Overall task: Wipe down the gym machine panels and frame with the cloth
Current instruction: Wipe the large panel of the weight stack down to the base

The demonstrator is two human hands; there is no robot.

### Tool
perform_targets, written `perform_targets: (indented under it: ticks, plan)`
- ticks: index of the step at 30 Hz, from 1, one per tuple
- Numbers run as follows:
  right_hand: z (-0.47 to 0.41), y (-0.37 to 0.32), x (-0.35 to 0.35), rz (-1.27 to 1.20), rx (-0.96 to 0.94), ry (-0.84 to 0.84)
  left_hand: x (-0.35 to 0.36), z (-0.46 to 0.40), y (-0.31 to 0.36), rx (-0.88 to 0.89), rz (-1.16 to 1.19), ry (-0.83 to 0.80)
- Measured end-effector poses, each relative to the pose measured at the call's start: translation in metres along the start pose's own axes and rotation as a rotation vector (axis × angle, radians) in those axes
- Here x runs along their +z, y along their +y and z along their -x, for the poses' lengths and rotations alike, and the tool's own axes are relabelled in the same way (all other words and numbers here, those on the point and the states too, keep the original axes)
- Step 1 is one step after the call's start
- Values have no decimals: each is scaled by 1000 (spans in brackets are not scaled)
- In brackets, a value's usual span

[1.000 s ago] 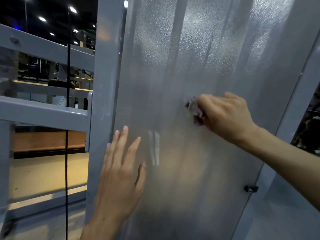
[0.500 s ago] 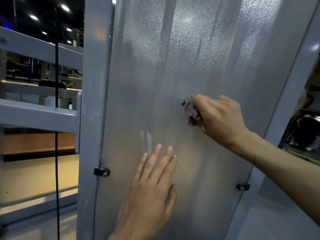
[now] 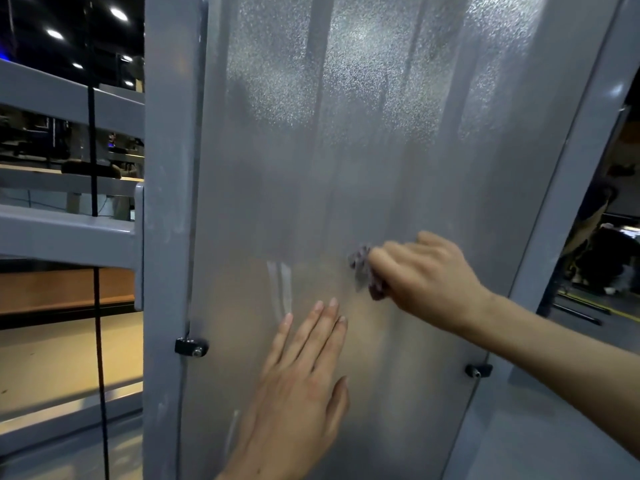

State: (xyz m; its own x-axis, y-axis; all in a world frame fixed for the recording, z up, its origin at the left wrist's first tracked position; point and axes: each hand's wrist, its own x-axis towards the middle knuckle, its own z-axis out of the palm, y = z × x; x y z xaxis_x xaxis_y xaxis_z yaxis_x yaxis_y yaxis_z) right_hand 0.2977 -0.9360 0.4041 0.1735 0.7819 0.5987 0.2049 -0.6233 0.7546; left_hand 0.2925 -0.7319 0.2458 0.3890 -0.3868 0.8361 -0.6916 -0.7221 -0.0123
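Observation:
A tall frosted translucent panel [image 3: 346,150] of the gym machine fills the middle of the view, set between grey metal frame posts [image 3: 166,202]. My right hand [image 3: 426,275] grips a small bunched purplish cloth [image 3: 363,271] and holds it against the panel at mid height. My left hand [image 3: 298,386] lies flat on the panel below and left of the cloth, fingers straight and pointing up. Most of the cloth is hidden inside my right fist.
Black clips with bolts hold the panel at the left edge [image 3: 191,347] and the right edge [image 3: 478,370]. A black cable [image 3: 98,306] hangs left of the post. Grey crossbars [image 3: 65,233] run off to the left. The right frame post [image 3: 568,202] slants beside other gym equipment.
My right hand has carried the cloth down the panel and a little to the right. My left hand slid from the panel's left edge toward its middle, still flat.

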Motion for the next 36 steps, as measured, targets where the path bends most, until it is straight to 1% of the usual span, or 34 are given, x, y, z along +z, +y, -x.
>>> perform_targets:
  ticks: [2,3,6,7,9,12,14,15,17,19,20,21,23,25,26,27,28,31,32,34,36]
  plan:
    - [1,6,-4,21,-54,-35,1,0,1,0,3,-4]
    - [-4,15,-7,38,-28,-16,1,0,1,1,10,-3]
    - [-28,46,-22,79,200,41,3,0,0,-1,16,-8]
    - [-30,49,-23,86,240,50,3,1,0,-4,16,-8]
    - [-21,36,-19,63,213,41,3,1,0,-6,23,3]
    - [9,4,-4,-22,11,-24,5,0,1,-6,19,18]
    - [12,8,-5,1,-54,-65,6,0,2,-11,23,20]
    - [6,17,-8,24,-33,-40,6,1,1,-11,24,22]
    - [-11,38,-18,66,127,25,7,1,0,-8,27,20]
    - [-23,54,-26,89,282,54,7,1,0,-13,29,29]
    - [-22,53,-26,90,298,59,7,0,1,-13,27,35]
    - [-17,46,-24,80,279,62,7,0,1,-12,26,41]
    - [4,23,-13,25,163,27,7,0,1,-9,25,48]
    - [26,4,-7,10,27,-64,8,0,1,-11,26,46]
    - [31,3,-8,19,-10,-99,8,0,1,-14,29,46]
    - [29,9,-10,23,-14,-102,8,0,1,-16,32,49]
    - [22,18,-13,25,25,-70,8,0,1,-16,34,51]
    - [-6,50,-30,55,297,16,9,0,2,-14,34,51]
    - [-8,54,-31,69,336,30,9,0,1,-15,34,50]
    - [0,42,-27,59,305,27,9,0,2,-16,34,49]
    - [22,18,-17,-10,193,-23,8,-1,2,-15,32,49]
